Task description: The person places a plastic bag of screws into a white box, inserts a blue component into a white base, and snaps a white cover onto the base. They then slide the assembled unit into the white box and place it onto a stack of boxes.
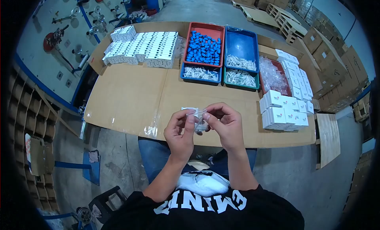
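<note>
Both hands meet over the front edge of the cardboard-covered table [130,99]. Pinched between my left hand [180,133] and my right hand [226,125] is a small clear plastic bag [200,121], with fingertips of each hand at its upper part. What the bag contains is too small to tell. A white piece [190,109] shows just behind my left fingertips; whether it touches the bag is unclear.
Rows of white boxes [158,44] stand back left. A red tray [206,28] of blue parts, blue trays [241,44] and a green tray [241,85] hold small pieces. Plastic bags [273,75] and stacked white boxes [283,115] are on the right.
</note>
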`<state>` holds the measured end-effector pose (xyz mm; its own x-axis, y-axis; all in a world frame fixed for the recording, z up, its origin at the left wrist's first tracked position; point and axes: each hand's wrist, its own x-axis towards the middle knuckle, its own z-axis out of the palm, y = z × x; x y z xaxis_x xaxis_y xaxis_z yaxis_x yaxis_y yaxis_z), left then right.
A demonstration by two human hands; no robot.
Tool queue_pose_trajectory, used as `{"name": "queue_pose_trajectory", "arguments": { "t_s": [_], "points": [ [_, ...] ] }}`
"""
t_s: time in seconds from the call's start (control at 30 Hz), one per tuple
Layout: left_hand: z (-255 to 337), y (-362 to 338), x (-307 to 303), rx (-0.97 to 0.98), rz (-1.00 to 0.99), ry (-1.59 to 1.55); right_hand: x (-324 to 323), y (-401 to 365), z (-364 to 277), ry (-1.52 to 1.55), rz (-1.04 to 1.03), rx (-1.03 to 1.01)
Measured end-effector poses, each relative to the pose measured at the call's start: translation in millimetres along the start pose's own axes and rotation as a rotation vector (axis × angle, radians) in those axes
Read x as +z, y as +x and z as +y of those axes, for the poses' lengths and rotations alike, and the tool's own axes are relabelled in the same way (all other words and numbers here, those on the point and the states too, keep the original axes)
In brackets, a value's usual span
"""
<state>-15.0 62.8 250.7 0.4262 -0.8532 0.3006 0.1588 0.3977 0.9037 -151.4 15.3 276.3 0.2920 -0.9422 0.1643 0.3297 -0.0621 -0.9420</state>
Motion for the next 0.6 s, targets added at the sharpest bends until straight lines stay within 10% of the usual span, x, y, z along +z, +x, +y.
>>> {"name": "queue_pose_trajectory", "arguments": {
  "t_s": [0.6],
  "points": [
    [-5,-9,-6,0.047,0.013,0.071,3,-9,9,-0.028,0.008,-0.043]
  ]
}}
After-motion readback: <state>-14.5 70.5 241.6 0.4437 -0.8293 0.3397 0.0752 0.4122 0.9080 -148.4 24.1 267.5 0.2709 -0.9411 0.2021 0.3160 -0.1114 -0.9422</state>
